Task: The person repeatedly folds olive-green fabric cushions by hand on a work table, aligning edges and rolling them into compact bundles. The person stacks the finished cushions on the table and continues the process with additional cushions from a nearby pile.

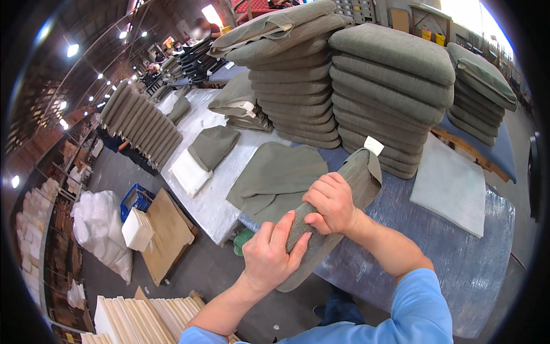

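Observation:
Both of my hands grip a grey-green fabric cushion (365,179), held tilted on edge above the front of the blue-covered table. My left hand (272,250) pinches its near edge between thumb and fingers. Farther along the same edge, my right hand (332,203) is closed on the fabric. A white tag (373,145) sticks out at the cushion's far end. Beyond my hands, a flat grey-green fabric cover (276,179) lies on the table. What is inside the held cushion is hidden.
Tall stacks of grey-green cushions (391,86) stand at the back. A white padding sheet (450,184) lies on the blue table (395,258) at right. Left are a folded cover (213,147), a cardboard sheet (164,238) and a bulging plastic bag (100,229). White foam slabs (134,318) stand lower left.

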Demonstrator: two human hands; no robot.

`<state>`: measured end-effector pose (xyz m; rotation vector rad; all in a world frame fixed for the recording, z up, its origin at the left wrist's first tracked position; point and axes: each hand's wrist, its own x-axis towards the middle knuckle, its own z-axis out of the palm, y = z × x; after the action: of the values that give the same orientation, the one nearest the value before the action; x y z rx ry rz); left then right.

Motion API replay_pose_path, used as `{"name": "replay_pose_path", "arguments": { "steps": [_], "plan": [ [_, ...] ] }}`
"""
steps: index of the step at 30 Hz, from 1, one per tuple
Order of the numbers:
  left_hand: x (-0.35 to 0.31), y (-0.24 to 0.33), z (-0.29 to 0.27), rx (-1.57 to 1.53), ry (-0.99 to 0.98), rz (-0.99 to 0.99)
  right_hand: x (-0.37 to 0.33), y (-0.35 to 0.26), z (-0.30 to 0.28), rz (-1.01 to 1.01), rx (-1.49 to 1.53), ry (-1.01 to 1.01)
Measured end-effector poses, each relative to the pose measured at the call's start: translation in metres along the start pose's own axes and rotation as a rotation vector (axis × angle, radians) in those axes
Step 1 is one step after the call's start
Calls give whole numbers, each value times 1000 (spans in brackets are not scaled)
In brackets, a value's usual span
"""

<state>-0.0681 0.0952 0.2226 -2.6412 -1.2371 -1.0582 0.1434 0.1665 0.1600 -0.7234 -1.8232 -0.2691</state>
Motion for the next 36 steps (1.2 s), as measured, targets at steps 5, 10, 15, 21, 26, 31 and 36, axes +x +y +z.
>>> {"name": "replay_pose_path", "arguments": {
  "steps": [5, 10, 15, 21, 26, 31, 36],
  "plan": [
    [16, -2, 7, 2, 26, -34, 13, 18, 3, 15, 25, -93],
    [19, -3, 10, -51, 59, -110, 26, 20, 3, 39, 91, -204],
    [5, -2, -2, -108, 8, -206, 36, 4, 4, 100, 147, -333],
    [-24, 3, -11, -226, 28, -281, 43, -28, -1, 137, 171, -570],
    [-40, 10, -17, -280, 38, -364, 38, -39, 0, 165, 204, -552],
    [-49, 2, -17, -263, 94, -422, 9, -58, -6, 139, 271, -36],
    [-46, 3, -18, -252, 62, -371, -8, -76, 14, -14, 56, -13]
  ]
}}
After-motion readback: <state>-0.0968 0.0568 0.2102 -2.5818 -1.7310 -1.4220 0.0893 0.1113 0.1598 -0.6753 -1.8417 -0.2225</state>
